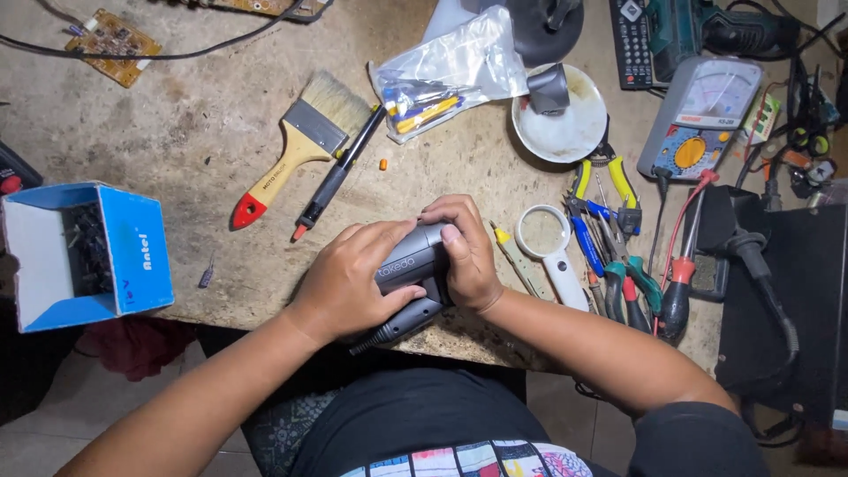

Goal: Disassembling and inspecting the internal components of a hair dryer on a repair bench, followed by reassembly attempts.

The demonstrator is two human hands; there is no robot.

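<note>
At the near edge of a worn, stained wooden workbench (pixel 177 132), both hands close around a small grey plastic handheld device (pixel 408 265) with a dark ribbed cord end poking out toward the person's body. The left hand (pixel 349 278) wraps over the device's left side, fingers curled across its top, while the right hand (pixel 468 252) grips it from the right, thumb pressed on the grey casing; the two hands touch each other over the device. Just right of the right hand lies a white-framed magnifying glass (pixel 548 243), and beyond that a cluster of pliers and screwdrivers with blue, green, yellow and red handles (pixel 618 256). Farther back sit a white round dish (pixel 565 128), a clear plastic bag holding small coloured parts (pixel 442 75) and a grey analogue multimeter (pixel 702 119). Left of the hands lie a wide paintbrush with a yellow, red-tipped handle (pixel 296 150) and a black pen-like tool (pixel 336 177). An open blue cardboard box of dark small parts (pixel 132 252) stands at the bench's left edge, well apart.
</note>
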